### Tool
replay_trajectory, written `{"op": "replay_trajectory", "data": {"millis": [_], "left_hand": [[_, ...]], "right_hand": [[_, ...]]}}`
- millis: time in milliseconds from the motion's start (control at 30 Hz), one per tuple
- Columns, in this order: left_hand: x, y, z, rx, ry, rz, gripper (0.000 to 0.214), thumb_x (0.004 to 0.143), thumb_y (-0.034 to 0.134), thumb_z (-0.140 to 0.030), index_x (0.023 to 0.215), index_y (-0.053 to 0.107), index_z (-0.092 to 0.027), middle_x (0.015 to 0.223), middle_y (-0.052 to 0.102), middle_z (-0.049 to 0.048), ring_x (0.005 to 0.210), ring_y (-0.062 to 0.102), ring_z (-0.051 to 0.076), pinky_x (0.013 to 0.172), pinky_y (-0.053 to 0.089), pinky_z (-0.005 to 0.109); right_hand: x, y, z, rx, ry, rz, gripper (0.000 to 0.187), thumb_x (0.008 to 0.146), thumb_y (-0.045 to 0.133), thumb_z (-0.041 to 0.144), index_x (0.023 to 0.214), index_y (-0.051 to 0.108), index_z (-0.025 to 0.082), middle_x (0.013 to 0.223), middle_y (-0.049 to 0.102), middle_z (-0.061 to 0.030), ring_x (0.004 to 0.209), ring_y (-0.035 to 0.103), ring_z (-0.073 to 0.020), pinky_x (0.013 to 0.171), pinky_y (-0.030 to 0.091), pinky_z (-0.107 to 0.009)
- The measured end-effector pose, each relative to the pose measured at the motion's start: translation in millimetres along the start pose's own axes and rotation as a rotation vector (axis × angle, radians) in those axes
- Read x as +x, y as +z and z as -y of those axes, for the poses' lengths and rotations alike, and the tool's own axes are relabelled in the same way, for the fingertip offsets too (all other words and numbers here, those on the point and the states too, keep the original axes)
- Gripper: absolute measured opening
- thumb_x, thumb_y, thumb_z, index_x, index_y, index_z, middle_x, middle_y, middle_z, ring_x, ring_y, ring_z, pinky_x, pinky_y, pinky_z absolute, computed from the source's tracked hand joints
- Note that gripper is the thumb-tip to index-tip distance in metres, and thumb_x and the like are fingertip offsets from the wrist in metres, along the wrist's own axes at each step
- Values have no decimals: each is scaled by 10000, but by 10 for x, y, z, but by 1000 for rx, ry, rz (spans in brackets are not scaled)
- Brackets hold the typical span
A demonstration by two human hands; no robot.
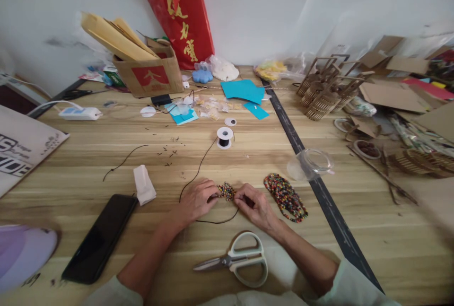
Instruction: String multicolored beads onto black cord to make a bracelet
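A small cluster of multicoloured round beads (pixel 226 191) lies on the wooden table between my two hands. My left hand (pixel 199 199) rests at the cluster's left side, fingertips pinched together; whatever they hold is too small to make out. On the other side, my right hand (pixel 258 207) is closed in a pinch on the black cord (pixel 218 222). That cord runs from a white spool (pixel 224 137), passes beneath my left hand and loops up to my right fingertips. Coiled strands of colourful beads (pixel 285 197) lie right of my right hand. White-handled scissors (pixel 237 261) lie open below my hands.
A black phone (pixel 101 239) and a folded white paper (pixel 144 185) lie to the left. A clear round container (pixel 317 161) stands at the right, near small woven baskets (pixel 319 93). Behind are blue sheets (pixel 243 91), a cardboard box (pixel 149 76) and a red bag (pixel 184 17).
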State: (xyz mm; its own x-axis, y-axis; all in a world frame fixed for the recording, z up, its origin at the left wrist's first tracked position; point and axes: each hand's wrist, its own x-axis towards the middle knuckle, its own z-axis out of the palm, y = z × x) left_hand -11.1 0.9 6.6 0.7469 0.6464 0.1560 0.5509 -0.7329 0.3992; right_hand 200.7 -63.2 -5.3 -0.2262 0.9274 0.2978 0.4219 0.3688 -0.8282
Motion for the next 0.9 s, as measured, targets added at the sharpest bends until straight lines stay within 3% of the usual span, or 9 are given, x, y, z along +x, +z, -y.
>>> {"op": "replay_trajectory", "data": {"millis": [300,467,600,767,900], "left_hand": [[-2,12,-4,-63,4,-34,101,787,586,-80,751,633,-163,755,639,31,774,572,173,703,451,267],[4,9,-39,-375,-179,-74,92,751,579,-84,742,632,-158,690,622,6,607,553,110,579,446,205],[20,44,-49,-637,-315,-44,37,724,609,-142,749,636,-139,704,656,18,602,587,108,570,473,195],[26,79,-32,-850,-376,-34,71,699,641,-174,743,628,-119,738,663,35,675,628,118,665,517,214],[28,66,-47,-887,-378,-23,79,694,659,-174,734,623,-116,732,650,31,676,622,113,680,526,220]], "right_hand": [[-4,11,-18,-11,-1,8,122,885,508,184,780,569,173,706,523,-11,644,497,-132,578,380,-235],[-14,10,-26,-9,9,17,112,877,512,172,778,565,173,712,527,-12,642,501,-129,572,372,-234],[-24,7,-31,-1,-7,18,104,870,512,159,783,567,172,719,527,-13,648,502,-128,577,375,-231],[-18,1,-1,12,-25,10,101,862,514,153,777,566,164,698,506,-4,609,473,-112,548,361,-217],[3,-8,55,28,-38,5,115,869,512,172,766,563,166,684,497,0,574,454,-103,508,348,-205]]}}
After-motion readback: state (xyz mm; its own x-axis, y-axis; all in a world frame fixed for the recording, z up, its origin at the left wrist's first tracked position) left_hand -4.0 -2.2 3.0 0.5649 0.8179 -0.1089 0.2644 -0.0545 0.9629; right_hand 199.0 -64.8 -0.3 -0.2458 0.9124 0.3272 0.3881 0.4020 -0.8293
